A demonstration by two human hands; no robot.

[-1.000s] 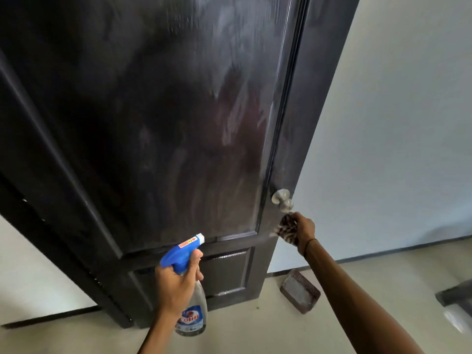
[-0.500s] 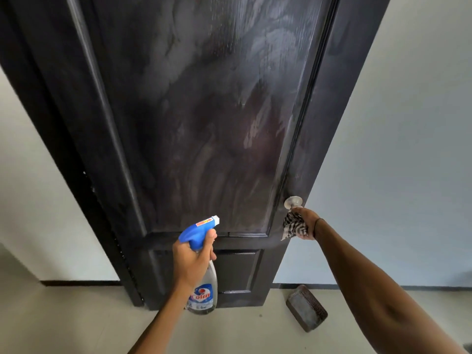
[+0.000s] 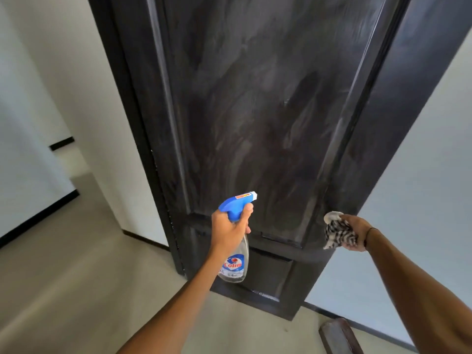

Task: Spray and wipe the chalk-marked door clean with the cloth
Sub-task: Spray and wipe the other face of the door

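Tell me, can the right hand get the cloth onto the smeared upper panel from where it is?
Probably yes. The right hand grips the cloth beside the door edge, and nothing lies between it and the hazy panel above; the spray bottle sits off to the left.

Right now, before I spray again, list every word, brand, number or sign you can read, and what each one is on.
"Colin": red brand lettering on the blue and white label of the spray bottle, which the left hand grips.
Smaller print below the brand name on that label: too small to read.
Red and yellow sticker on the blue trigger head: blurred, unreadable.
Door, striped cloth in the right hand: no text.
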